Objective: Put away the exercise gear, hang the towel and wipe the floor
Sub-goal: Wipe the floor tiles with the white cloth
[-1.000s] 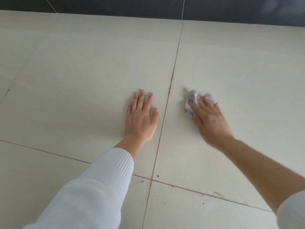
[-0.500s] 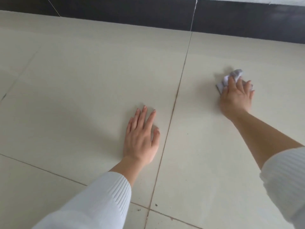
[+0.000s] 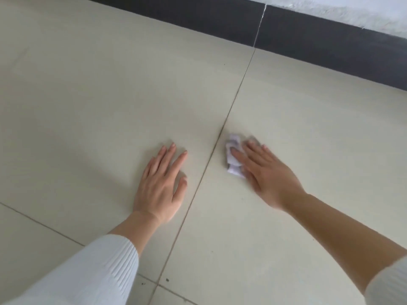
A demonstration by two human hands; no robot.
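A small crumpled white cloth (image 3: 233, 158) lies on the pale tiled floor (image 3: 110, 95), just right of a grout line. My right hand (image 3: 267, 172) presses flat on the cloth with straight fingers, covering most of it. My left hand (image 3: 160, 186) rests flat on the floor to the left of that grout line, fingers spread, holding nothing. Both arms wear white ribbed sleeves; the right one is pushed up the forearm.
A dark skirting strip (image 3: 308, 36) runs along the far edge of the floor, with a white wall (image 3: 363, 14) above it. Small dark specks (image 3: 167, 280) sit near the tile joint close to me.
My right hand slid the cloth back from the far right toward me and leftward, stopping beside the grout line. My left hand stayed planted on the floor.
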